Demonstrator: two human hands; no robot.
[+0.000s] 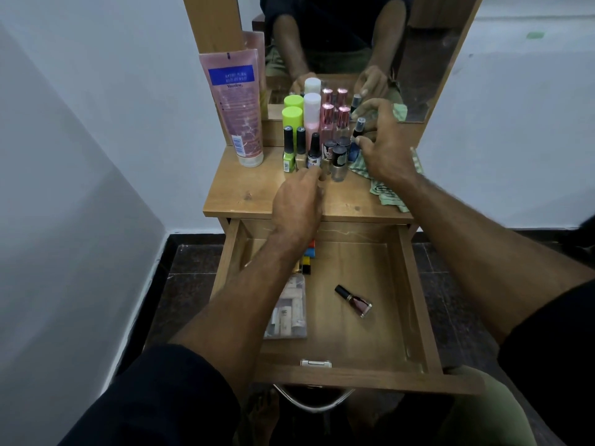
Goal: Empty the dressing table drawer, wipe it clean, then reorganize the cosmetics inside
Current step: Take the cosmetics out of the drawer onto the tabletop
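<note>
The wooden drawer (415, 304) stands pulled open below the dressing table top (248, 194). Inside lie a dark nail polish bottle (354, 300), a clear packet of sachets (289, 313) and several small coloured items (308, 257) beside my left forearm. A cluster of nail polish bottles (314, 152) stands on the table top. My left hand (297, 204) reaches to their base, its fingertips curled by a small bottle; whether it grips one is hidden. My right hand (384, 149) pinches a small dark-capped bottle (358, 130) at the cluster's right side.
A tall pink Vaseline tube (238, 104) stands at the back left. Green-capped (292, 115), white-capped (311, 107) and pink-capped bottles (335, 115) stand behind the polishes. A green striped cloth (389, 194) lies under my right hand. A mirror (418, 59) rises behind.
</note>
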